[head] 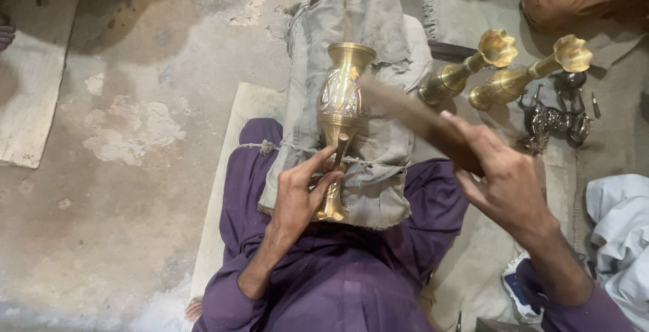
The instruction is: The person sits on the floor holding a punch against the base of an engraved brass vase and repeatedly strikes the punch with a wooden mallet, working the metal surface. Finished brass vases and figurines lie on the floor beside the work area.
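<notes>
concrete floor; left hand point(301, 193) steadies brass vase point(341, 105) (right hand point(503, 183) grips mallet point(412, 112)).

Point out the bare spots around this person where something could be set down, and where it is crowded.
Free: the bare concrete floor left of the pale woven mat, up to the flat mat at the left edge.

Crowded: the lap, where the left hand steadies the engraved brass vase on grey sacking; and the right side, with two fluted brass vases, dark metal figurines and white cloth.

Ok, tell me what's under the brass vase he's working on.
The brass vase lies on a folded grey cloth pad tied with cord, resting over purple-clothed legs. What lies directly beneath the vase is covered.
</notes>
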`<state>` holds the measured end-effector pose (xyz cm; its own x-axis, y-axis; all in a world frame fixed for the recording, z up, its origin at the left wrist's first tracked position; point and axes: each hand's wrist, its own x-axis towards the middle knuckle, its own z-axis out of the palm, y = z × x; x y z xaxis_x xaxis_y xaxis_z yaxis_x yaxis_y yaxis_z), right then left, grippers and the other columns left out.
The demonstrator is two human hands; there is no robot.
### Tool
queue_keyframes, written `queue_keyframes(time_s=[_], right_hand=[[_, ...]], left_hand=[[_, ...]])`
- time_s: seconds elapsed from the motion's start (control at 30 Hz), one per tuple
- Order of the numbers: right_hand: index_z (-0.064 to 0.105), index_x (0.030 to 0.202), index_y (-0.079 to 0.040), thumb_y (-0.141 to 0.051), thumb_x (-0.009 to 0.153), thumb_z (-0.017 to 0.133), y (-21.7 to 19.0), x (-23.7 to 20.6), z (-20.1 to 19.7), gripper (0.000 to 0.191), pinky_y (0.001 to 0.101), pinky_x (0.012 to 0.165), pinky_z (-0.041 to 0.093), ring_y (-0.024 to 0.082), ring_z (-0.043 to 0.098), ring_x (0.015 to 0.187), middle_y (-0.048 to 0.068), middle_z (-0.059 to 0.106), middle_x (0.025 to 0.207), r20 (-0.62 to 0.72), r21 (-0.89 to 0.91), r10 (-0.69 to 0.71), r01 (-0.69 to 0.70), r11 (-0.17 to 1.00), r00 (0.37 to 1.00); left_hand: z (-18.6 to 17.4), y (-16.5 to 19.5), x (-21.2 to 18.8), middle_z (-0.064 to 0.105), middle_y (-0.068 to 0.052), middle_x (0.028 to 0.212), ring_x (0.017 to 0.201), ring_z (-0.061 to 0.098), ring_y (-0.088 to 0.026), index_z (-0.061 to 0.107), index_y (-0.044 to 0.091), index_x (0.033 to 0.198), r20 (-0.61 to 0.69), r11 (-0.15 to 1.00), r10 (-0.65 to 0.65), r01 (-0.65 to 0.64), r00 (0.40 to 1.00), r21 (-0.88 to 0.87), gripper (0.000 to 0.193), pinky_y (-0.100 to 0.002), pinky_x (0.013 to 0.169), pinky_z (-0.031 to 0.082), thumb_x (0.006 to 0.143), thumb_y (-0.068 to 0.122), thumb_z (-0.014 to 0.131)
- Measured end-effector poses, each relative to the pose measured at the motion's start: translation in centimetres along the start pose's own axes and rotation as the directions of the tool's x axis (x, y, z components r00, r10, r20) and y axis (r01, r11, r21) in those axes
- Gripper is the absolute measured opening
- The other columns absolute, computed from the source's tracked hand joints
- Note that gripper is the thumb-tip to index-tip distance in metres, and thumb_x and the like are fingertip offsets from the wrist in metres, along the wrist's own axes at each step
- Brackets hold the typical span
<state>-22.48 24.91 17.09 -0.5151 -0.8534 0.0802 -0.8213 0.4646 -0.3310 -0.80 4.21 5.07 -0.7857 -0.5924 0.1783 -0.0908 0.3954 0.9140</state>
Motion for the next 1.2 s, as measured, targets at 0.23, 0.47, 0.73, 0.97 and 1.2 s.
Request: queue_keyframes(time_s=[0.23,0.47,0.73,0.97,1.2], right_hand=[[0.054,0.150,-0.027,-0.012,0.080,0.073,-0.5,-0.1,-0.1,0.074,0.0365,0.084,0.061,0.020,0.073,0.095,0.003,0.072,0.121,0.002,-0.153,-0.097,0.096,0.984,0.995],[0.052,0.152,-0.024,-0.015,0.082,0.071,-0.7,-0.3,-0.3,0.073,0.0377,0.086,0.060,0.022,0.071,0.098,0.006,0.070,0.125,-0.052,-0.042,-0.112,0.110,0.993,0.992],[0.056,0.149,-0.027,-0.011,0.075,0.077,-0.2,-0.9,-0.7,0.079,0.0386,0.080,0.059,0.022,0.072,0.091,0.002,0.074,0.114,0.013,-0.310,-0.127,0.125,0.943,0.992],[0.054,0.152,-0.025,-0.013,0.081,0.076,-0.3,-0.5,-0.7,0.076,0.0358,0.075,0.062,0.020,0.072,0.080,0.005,0.072,0.120,-0.003,-0.104,-0.050,0.049,0.993,0.999],[0.052,0.154,-0.026,-0.015,0.081,0.074,-0.6,0.2,-0.5,0.077,0.0376,0.074,0.063,0.021,0.071,0.077,0.004,0.071,0.125,0.037,-0.145,0.018,-0.012,0.989,0.999]], left_hand=[[0.1,0.1,-0.1,0.079,-0.013,0.099,0.091,0.079,-0.020,0.065,0.009,0.136,-0.011,1.000,-0.001,0.001,1.000,0.013,0.055,-0.033,0.077,0.065,0.085,0.013,0.083],[-0.1,0.1,-0.1,0.079,-0.013,0.100,0.093,0.079,-0.020,0.064,0.008,0.136,-0.005,1.000,0.017,-0.017,1.000,-0.001,0.054,-0.033,0.079,0.065,0.085,0.011,0.082],[-0.4,0.6,0.1,0.079,-0.012,0.104,0.096,0.078,-0.018,0.064,0.009,0.136,0.022,0.999,0.026,-0.025,0.999,-0.031,0.051,-0.031,0.079,0.067,0.088,0.008,0.079],[-0.4,0.7,0.0,0.079,-0.012,0.106,0.096,0.079,-0.018,0.064,0.009,0.137,0.018,0.999,0.029,-0.028,0.999,-0.043,0.050,-0.031,0.079,0.067,0.089,0.006,0.077],[0.0,0.1,-0.1,0.079,-0.014,0.103,0.095,0.079,-0.020,0.064,0.009,0.137,-0.025,1.000,0.021,-0.021,0.999,-0.006,0.053,-0.033,0.077,0.066,0.087,0.009,0.080]])
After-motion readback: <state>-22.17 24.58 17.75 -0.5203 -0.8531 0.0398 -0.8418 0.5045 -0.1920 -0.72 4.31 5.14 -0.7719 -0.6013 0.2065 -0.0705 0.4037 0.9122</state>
